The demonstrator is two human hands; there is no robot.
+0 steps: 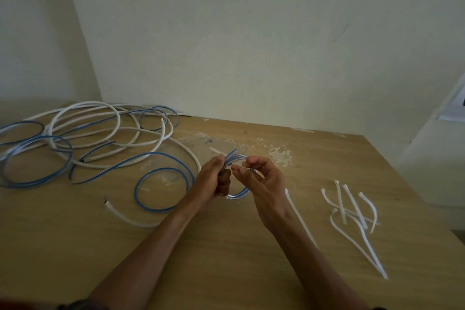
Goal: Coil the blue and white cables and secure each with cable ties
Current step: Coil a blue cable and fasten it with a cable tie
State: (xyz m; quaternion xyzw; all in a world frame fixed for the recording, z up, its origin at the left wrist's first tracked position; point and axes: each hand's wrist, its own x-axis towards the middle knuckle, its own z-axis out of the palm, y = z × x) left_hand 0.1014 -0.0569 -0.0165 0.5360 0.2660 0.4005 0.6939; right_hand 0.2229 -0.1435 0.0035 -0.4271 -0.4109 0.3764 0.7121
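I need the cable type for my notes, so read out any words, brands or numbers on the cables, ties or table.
No readable text anywhere.
blue cable: no print shows.
white cable: no print shows.
cable ties: plain, unmarked.
table: only pale scuffs, no letters.
White object at the right edge: one dark mark, too small to read.

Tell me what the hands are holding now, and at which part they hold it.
Both hold the small blue cable coil: the left hand grips its left side, and the right hand pinches its upper right arc.
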